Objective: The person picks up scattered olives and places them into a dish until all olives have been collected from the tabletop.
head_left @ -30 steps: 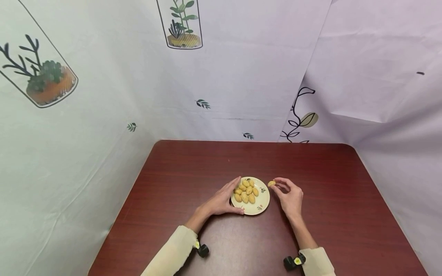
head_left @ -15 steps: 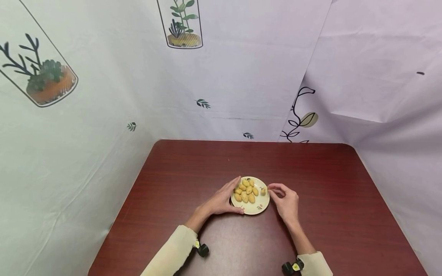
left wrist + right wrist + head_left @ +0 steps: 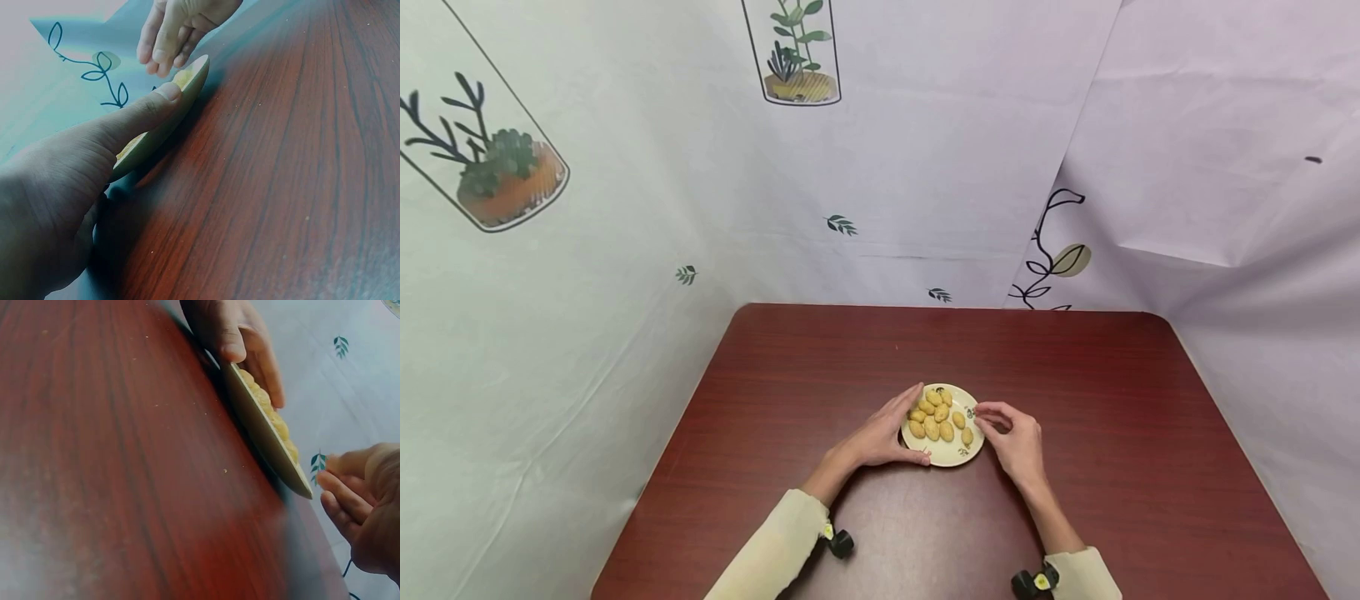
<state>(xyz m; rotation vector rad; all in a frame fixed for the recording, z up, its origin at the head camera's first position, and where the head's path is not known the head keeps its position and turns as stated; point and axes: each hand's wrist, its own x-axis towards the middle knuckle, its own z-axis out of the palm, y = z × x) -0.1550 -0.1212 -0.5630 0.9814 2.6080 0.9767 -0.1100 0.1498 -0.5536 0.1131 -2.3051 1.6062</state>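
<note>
A small cream plate (image 3: 952, 452) with floral prints sits on the table, bearing several small yellow oval pieces (image 3: 932, 428) that look like baby potatoes. My left hand (image 3: 880, 437) holds the plate from the left, thumb at the near rim and fingers along the far left rim. In the left wrist view its thumb (image 3: 147, 112) lies over the rim. My right hand (image 3: 1018, 442) hovers at the plate's right edge, fingers loosely bent, with nothing visible in them. One yellow piece (image 3: 967, 436) lies near the right rim, just left of that hand.
The dark red wooden table (image 3: 820, 350) has rounded far corners. Pale cloth sheets (image 3: 925, 167) printed with plants hang behind it and on both sides. Black wrist cameras (image 3: 841, 544) sit at both sleeve cuffs.
My right hand has brought a yellow piece from beside the plate onto its right side and let go of it. A neighbouring piece has shifted slightly. The left hand has stayed put.
</note>
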